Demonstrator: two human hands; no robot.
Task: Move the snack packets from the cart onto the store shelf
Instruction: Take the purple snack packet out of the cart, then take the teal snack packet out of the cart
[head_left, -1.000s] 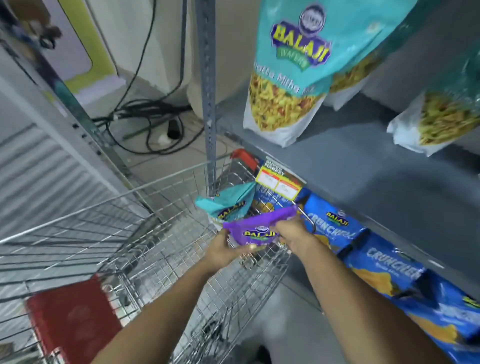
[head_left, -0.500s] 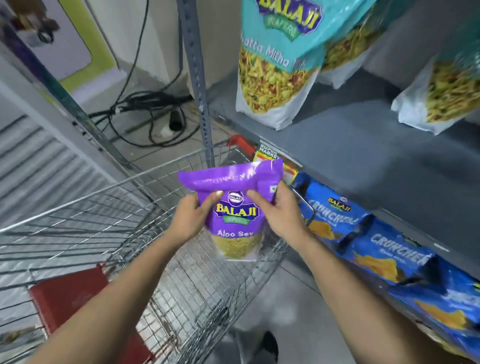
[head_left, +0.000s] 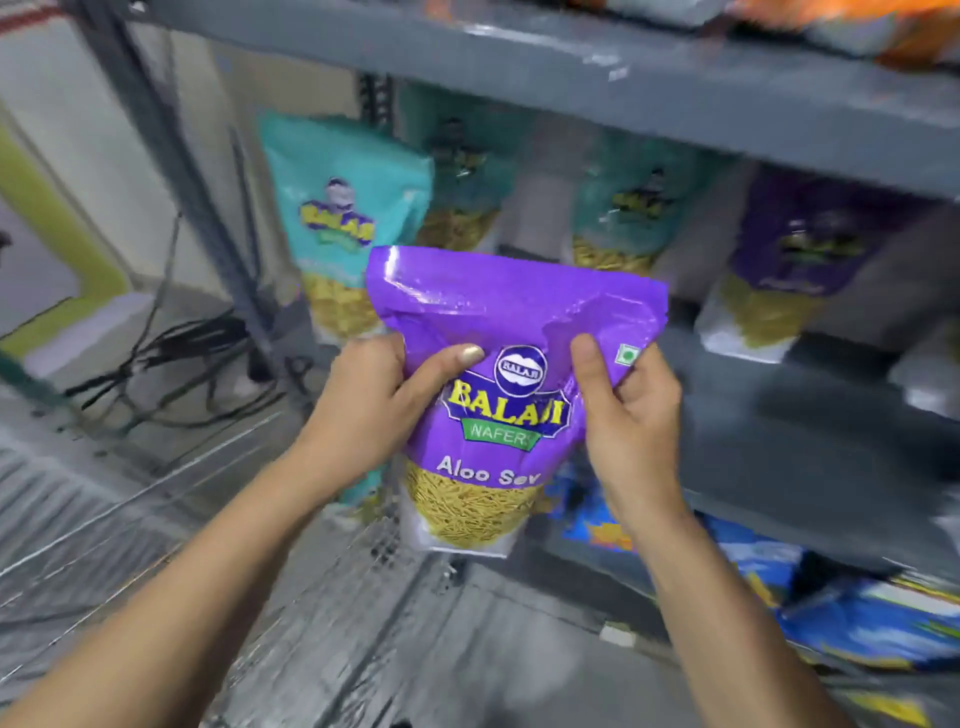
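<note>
Purple Aloo Sev packet held up w/ both hands in front of grey shelf.

Stocked w/ teal packets at back, cables on floor at left, wire cart below. Vs 0.5 s ago: raised higher, nearer shelf. Left hand & right hand clamped on packet's sides, thumbs across front.

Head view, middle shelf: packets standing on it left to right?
Front teal packet → second teal packet, set further back → third teal packet → dark purple packet. All blurred. The held purple Aloo Sev packet is in front, not on the shelf.
</note>
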